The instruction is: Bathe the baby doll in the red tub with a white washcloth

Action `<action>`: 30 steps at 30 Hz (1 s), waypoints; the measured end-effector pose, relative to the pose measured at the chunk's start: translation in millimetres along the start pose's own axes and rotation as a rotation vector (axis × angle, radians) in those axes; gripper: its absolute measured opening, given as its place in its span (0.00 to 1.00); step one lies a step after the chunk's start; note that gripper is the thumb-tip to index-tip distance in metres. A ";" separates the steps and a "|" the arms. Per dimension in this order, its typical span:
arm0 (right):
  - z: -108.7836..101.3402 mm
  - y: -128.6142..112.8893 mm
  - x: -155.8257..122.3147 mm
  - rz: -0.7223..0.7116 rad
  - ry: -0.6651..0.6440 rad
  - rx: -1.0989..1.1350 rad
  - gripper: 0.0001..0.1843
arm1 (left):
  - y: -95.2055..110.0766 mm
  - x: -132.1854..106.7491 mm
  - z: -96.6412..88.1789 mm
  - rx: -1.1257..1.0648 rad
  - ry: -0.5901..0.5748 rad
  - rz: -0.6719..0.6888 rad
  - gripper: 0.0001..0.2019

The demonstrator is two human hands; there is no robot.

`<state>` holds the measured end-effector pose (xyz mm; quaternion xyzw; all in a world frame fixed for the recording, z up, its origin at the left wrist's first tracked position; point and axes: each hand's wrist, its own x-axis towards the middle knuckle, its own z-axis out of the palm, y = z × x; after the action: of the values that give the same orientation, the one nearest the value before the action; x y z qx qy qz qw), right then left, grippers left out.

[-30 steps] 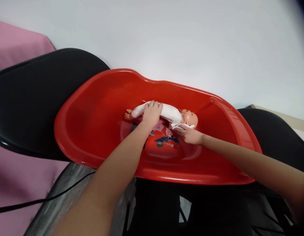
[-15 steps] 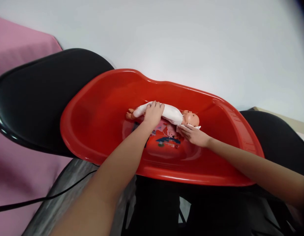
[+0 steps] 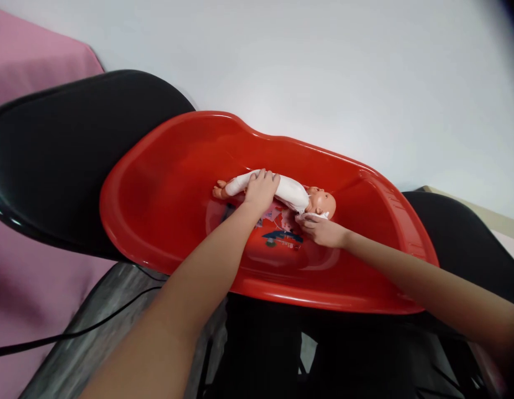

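Observation:
A baby doll in a white garment lies on its side in a red baby bathtub, feet to the left and head to the right. My left hand is wrapped over the doll's middle, fingers curled round its far side. Just below the doll's head, my right hand has its fingers closed on a small pale cloth. The cloth touches the doll's neck and ear area; most of it is hidden by my fingers. A colourful printed picture shows on the tub's floor.
The tub rests across a black chair seat on the left and another black seat on the right. Pink cloth hangs at the far left. A black cable runs at lower left. A pale wall stands behind.
My right hand has bent its fingers in and gathered the cloth, shifting slightly left by the doll's neck. My left hand stays on the doll. The view has moved slightly.

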<state>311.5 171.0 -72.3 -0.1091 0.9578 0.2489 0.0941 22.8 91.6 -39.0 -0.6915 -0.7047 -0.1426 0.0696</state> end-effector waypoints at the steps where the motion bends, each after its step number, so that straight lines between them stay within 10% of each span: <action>1: -0.4 -1.5 11.1 0.017 0.012 -0.013 0.18 | -0.2 -0.1 -0.1 0.002 -0.002 -0.001 0.20; 6: 15.0 -1.8 50.8 0.117 -0.002 -0.073 0.24 | -1.7 -2.0 -1.6 -0.009 -0.011 -0.004 0.20; 12: 41.0 -9.6 16.9 0.161 -0.219 -0.106 0.21 | -0.8 -1.5 -0.9 -0.015 0.012 0.002 0.19; 19: 19.8 -8.3 31.0 0.086 -0.122 -0.081 0.19 | -0.1 -0.5 -2.8 0.023 -0.018 0.017 0.20; 30: -19.4 -12.0 2.2 0.331 -0.424 0.396 0.11 | 11.3 2.2 -9.0 0.027 -0.093 0.066 0.19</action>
<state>310.0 150.7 -61.6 0.1227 0.9513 0.0870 0.2689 33.1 91.1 -28.7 -0.7194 -0.6857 -0.0984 0.0506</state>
